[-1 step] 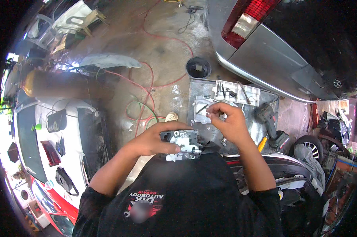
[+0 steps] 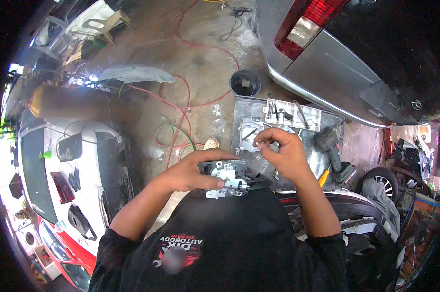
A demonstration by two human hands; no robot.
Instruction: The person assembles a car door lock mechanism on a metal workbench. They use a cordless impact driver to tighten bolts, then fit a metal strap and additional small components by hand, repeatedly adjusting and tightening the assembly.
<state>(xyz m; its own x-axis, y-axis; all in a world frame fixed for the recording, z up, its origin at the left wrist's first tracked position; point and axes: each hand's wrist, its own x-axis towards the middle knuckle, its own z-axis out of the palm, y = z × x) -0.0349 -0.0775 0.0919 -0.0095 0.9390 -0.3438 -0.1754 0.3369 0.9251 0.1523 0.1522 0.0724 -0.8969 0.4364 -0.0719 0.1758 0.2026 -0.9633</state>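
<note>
Close to my shirt front, my left hand (image 2: pixel 193 171) grips a silver and black car door latch (image 2: pixel 232 177), thumb across its face and fingers along the far side. Beyond it and to the right, my right hand (image 2: pixel 282 150) is raised over a metal-topped work table (image 2: pixel 305 168), thumb and fingertips pinched together. Whatever is between those fingertips is too small to make out. Past the right hand lies a pale plastic tray (image 2: pixel 249 141) with a dark slim piece on it. A black flap-like piece (image 2: pixel 260 181) hangs beside the latch.
On the table are a white tool case (image 2: pixel 310 117) with bits, a cordless drill (image 2: pixel 332 151) and a yellow-handled tool (image 2: pixel 323 178). A black bucket (image 2: pixel 245 83) stands behind. A grey car (image 2: pixel 327 73) is at far right, a white car part (image 2: pixel 79 170) at left. Red hoses (image 2: pixel 186 107) cross the floor.
</note>
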